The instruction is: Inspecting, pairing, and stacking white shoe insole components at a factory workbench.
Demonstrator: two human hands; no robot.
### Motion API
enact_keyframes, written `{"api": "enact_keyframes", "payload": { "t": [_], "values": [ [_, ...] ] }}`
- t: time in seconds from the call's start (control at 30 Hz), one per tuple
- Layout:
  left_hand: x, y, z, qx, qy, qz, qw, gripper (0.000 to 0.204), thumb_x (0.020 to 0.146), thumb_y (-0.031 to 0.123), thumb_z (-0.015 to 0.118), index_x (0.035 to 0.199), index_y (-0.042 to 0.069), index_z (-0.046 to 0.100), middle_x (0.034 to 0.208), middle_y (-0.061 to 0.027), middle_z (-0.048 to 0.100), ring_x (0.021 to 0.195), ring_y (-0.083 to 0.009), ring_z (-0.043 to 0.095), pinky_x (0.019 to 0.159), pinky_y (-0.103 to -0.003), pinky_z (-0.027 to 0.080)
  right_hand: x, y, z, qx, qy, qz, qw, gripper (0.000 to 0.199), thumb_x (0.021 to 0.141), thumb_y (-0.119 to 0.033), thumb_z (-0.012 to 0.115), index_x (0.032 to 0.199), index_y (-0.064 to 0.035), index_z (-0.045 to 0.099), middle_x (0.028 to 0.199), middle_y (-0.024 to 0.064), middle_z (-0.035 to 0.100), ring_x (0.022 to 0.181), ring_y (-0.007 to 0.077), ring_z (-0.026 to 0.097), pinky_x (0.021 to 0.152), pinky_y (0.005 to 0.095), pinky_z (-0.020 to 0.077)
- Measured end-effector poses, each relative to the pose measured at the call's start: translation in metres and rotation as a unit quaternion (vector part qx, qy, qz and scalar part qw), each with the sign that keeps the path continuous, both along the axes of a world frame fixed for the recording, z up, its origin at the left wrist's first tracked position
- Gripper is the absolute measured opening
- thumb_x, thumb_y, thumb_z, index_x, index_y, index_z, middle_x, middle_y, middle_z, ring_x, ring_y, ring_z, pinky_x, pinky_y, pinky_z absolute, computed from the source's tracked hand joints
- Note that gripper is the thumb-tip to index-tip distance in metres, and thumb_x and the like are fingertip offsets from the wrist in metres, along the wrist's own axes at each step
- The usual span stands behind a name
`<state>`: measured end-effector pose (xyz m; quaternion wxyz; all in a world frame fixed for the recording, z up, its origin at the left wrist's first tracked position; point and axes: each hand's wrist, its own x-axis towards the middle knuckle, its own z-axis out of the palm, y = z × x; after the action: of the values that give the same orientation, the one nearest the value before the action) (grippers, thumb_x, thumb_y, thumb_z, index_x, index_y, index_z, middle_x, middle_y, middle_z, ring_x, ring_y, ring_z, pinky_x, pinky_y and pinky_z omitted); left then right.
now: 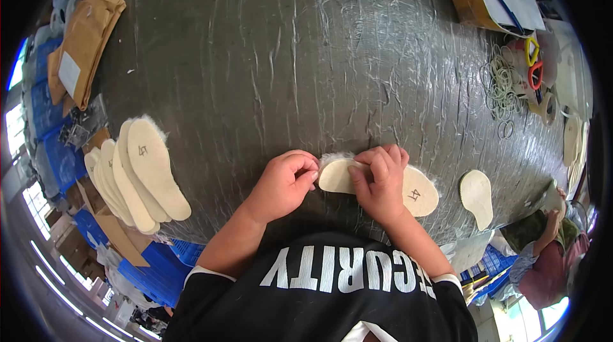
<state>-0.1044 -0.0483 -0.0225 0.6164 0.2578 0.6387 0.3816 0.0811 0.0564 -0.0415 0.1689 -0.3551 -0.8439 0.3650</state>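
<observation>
A cream insole (421, 194) with a fluffy white fleece underside lies across the near part of the table in front of me. My right hand (383, 182) is closed around its middle, the thumb pressed on the flat face. Beside the insole's left end, my left hand (281, 187) has thumb and fingers pinched together at the fleece edge; whatever is between the fingertips is too small to make out. Several similar insoles (153, 166) overlap in a fanned pile to the left. Another single insole (476, 196) rests apart on the right.
Rubber bands (502, 83), red-handled scissors (536, 75) and a tape roll (544, 110) lie at the right. Behind them stands a cardboard box (476, 0). A brown paper package (92, 48) sits at the far left. Another person (554, 246) works at the lower right.
</observation>
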Motion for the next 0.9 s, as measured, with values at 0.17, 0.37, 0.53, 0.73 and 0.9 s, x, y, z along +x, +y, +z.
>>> {"api": "enact_keyframes", "payload": {
  "t": [0.17,0.37,0.53,0.73,0.9],
  "values": [
    [0.001,0.000,-0.001,-0.009,-0.009,0.000,1.000,0.008,0.090,-0.004,0.053,0.092,-0.006,0.061,0.103,-0.0101,0.060,0.081,-0.0133,0.063,0.069,-0.026,0.053,-0.002,-0.004,-0.002,0.023,-0.013,-0.011,1.000,0.030,0.070,-0.008,0.072,0.094,-0.0118,0.055,0.084,0.0013,0.059,0.083,0.0257,0.052,0.081,0.0437,0.0331],
    [-0.004,-0.004,0.003,-0.037,0.004,0.017,0.999,0.011,0.093,0.006,0.058,0.091,-0.004,0.063,0.082,-0.0051,0.065,0.069,-0.0117,0.064,0.060,-0.023,0.048,-0.001,-0.009,-0.007,0.027,0.006,-0.032,0.999,0.034,0.069,-0.010,0.074,0.097,-0.0105,0.055,0.089,0.0040,0.057,0.087,0.0256,0.053,0.081,0.0450,0.0332],
    [0.003,-0.005,0.001,-0.045,0.140,-0.014,0.989,0.017,0.082,0.010,0.073,0.083,-0.002,0.062,0.075,-0.0068,0.064,0.063,-0.0115,0.062,0.054,-0.025,0.047,0.012,-0.005,0.005,0.028,0.039,-0.059,0.997,0.039,0.068,-0.012,0.076,0.102,-0.0111,0.056,0.094,0.0049,0.057,0.090,0.0271,0.053,0.086,0.0458,0.0335],
    [0.000,0.005,0.015,-0.041,0.367,-0.104,0.924,0.033,0.071,0.017,0.083,0.069,0.001,0.054,0.063,-0.0101,0.057,0.052,-0.0201,0.056,0.049,-0.031,0.044,0.063,0.007,0.013,0.079,-0.053,-0.050,0.994,0.033,0.067,-0.016,0.076,0.096,-0.0121,0.060,0.100,0.0034,0.061,0.094,0.0263,0.054,0.090,0.0462,0.0328],
    [-0.001,0.011,0.025,-0.038,0.455,-0.174,0.873,0.039,0.065,0.020,0.086,0.066,0.003,0.051,0.061,-0.0091,0.053,0.048,-0.0251,0.050,0.046,-0.035,0.040,0.055,0.014,0.018,0.075,-0.092,-0.033,0.992,0.034,0.068,-0.018,0.076,0.099,-0.0141,0.062,0.101,0.0007,0.062,0.095,0.0245,0.054,0.090,0.0460,0.0324]
  ]
}}
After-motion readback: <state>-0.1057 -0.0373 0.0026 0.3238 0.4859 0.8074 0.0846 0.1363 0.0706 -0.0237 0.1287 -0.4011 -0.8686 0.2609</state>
